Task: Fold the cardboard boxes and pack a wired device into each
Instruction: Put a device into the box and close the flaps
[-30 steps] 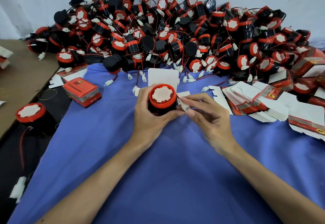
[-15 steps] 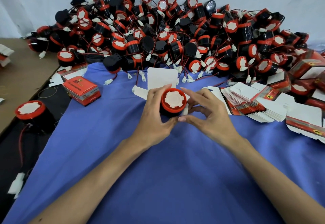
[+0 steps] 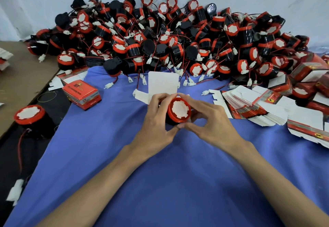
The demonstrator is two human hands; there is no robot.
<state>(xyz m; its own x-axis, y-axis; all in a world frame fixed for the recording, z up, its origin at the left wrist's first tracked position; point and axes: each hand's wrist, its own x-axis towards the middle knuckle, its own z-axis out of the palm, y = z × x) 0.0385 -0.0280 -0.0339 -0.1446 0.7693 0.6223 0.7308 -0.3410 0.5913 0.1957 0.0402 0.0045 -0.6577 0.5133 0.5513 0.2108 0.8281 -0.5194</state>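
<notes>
Left hand (image 3: 156, 120) wraps the wired device (image 3: 179, 110), right hand (image 3: 213, 125) pinches its red rim. Looks like light, hard plastic, so I'd grab it round the black body.

I see a blue cloth (image 3: 160, 182) covering the table, a heap of wired devices (image 3: 178, 36) along the far side, flat boxes (image 3: 254, 109) stacked right, one closed box (image 3: 81, 94) left.

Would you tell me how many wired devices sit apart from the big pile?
2: held device between left hand and right hand; lone device at far left. Others may be hidden.
</notes>
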